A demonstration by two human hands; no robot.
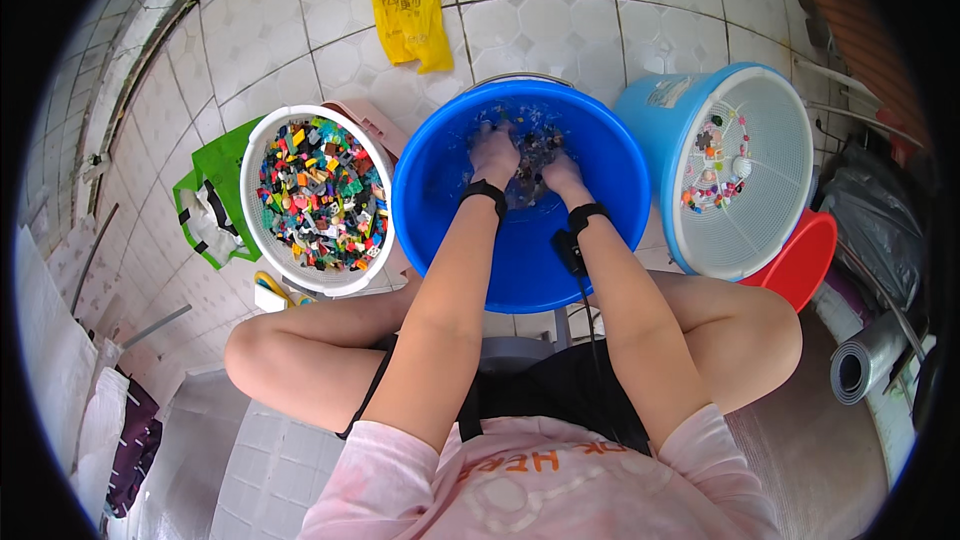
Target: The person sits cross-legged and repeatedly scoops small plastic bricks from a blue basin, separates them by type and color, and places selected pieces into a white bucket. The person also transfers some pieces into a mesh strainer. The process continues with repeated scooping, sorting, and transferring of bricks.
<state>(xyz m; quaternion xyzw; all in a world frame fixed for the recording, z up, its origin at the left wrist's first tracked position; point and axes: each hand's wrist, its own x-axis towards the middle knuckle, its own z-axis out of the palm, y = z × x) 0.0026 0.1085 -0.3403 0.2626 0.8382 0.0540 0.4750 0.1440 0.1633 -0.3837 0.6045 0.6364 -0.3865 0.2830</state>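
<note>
Before me stands a large blue plastic basin [442, 240] with water in it. My left hand [495, 154] is dipped in the water near the far side, its fingertips partly hidden by the water. To its right, my right hand [562, 171] reaches into the same water, fingers pointing down and out of sight. Small mixed pieces [536, 154], blurred by ripples, lie in the water between and around both hands. Whether either hand grips any of them is hidden. Black straps circle both wrists.
Left of the basin, a white plastic basket [251, 219] holds many colourful toy bricks [322, 195]. On the right, a white basket [780, 217] with a few small pieces rests tilted on a light-blue bucket [645, 109]. A red basin [814, 259], green bag [225, 157] and yellow plastic bag [411, 7] lie around.
</note>
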